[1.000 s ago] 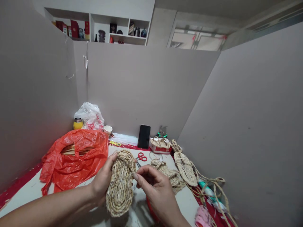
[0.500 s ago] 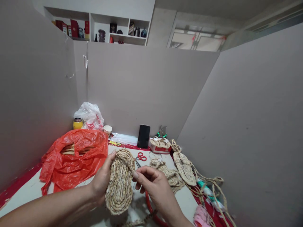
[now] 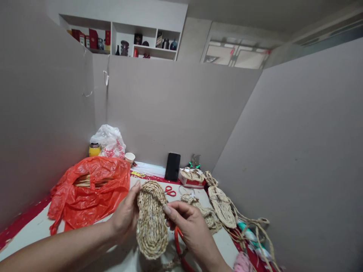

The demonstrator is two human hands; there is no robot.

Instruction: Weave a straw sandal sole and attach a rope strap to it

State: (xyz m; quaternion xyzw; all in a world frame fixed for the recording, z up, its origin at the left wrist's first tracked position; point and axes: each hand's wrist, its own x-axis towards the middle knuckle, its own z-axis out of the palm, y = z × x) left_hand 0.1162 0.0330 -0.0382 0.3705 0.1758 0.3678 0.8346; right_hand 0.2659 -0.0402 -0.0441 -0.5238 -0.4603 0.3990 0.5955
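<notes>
A braided straw sole [image 3: 152, 223], shaped like a slipper with coiled rows, is held upright above the table. My left hand [image 3: 124, 215] grips its left edge, thumb pointing up along the side. At the narrow waist on the right, my right hand [image 3: 189, 224] pinches the edge between thumb and fingers; whether a loose strand is in that pinch is hidden. Behind the sole lie red-handled scissors [image 3: 170, 191], partly covered. Below my right hand are a curved red handle [image 3: 178, 245] and a braided straw length [image 3: 170, 263], both partly hidden.
A red plastic bag [image 3: 85, 204] with straw-coloured strips stands left. Behind are a paper cup [image 3: 129, 157], a phone [image 3: 172, 166] leaning on the partition and a small box [image 3: 191, 181]. More woven pieces [image 3: 222, 207] and rope [image 3: 256, 221] lie right.
The sole and both hands have shifted slightly right, and the sole stands a little straighter. The grip of both hands stays the same. The camera view has tilted up slightly.
</notes>
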